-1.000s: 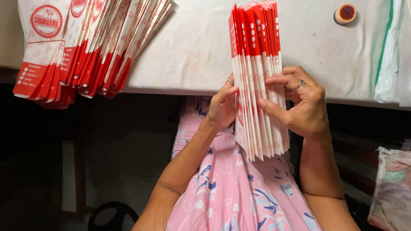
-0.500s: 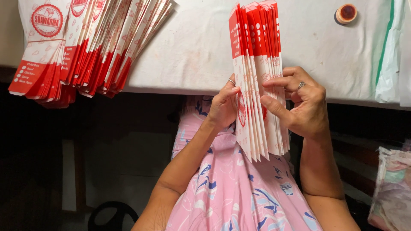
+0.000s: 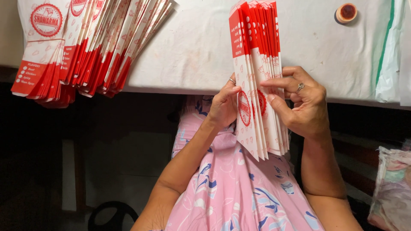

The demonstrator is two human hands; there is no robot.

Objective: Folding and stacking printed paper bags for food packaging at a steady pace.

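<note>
I hold a thick bundle of flat red-and-white paper sleeves (image 3: 257, 72) upright over the table's near edge. My right hand (image 3: 302, 105) grips the bundle from the right, thumb across its front, a ring on one finger. My left hand (image 3: 224, 105) holds the bundle's left side, with its fingertips on the front sleeves, which are spread slightly apart from the rest. The bundle's lower end hangs over my lap in a pink flowered dress (image 3: 239, 192).
A fanned pile of the same paper sleeves (image 3: 85, 42) lies at the table's left, overhanging the edge. The table has a white cover (image 3: 197, 51). A small round red-topped lid (image 3: 346, 13) sits at the back right. Plastic sheeting (image 3: 391, 55) and a bag (image 3: 391, 188) are at right.
The front sleeves have been fanned further from the bundle, showing round red marks on their faces. Both hands stay on the bundle in much the same place.
</note>
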